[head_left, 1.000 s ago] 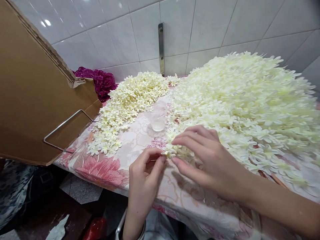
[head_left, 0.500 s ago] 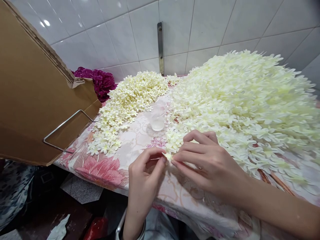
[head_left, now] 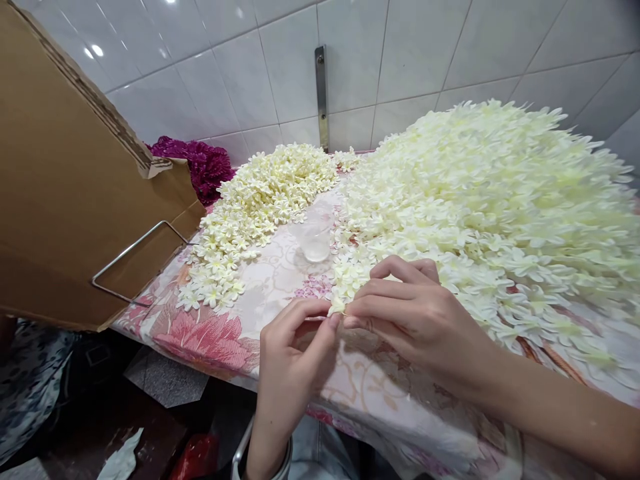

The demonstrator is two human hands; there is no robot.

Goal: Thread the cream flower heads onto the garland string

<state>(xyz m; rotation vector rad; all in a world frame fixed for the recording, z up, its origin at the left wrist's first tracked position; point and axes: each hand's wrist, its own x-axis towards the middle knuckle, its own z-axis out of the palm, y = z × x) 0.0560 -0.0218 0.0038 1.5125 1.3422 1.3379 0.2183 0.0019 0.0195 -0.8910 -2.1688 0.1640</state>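
Observation:
My left hand (head_left: 293,360) and my right hand (head_left: 415,320) meet at the near edge of a table covered with a floral cloth (head_left: 210,340). Both pinch one small cream artificial flower (head_left: 337,307) between thumb and fingertips. My right hand rests against the front of a large heap of cream flowers (head_left: 500,193). A smaller heap of cream flowers (head_left: 250,207) lies to the left. Between the heaps stands a small clear plastic cup (head_left: 316,239).
A big cardboard box (head_left: 65,180) with a metal wire handle (head_left: 135,253) leans over the table's left side. Purple flowers (head_left: 200,163) lie at the back left by the white tiled wall (head_left: 400,53). Below the table are dark floor and scraps.
My right hand's spread fingers have closed into a pinch and pulled a flower from the heap's edge. My left hand's fingers have met it on the same flower.

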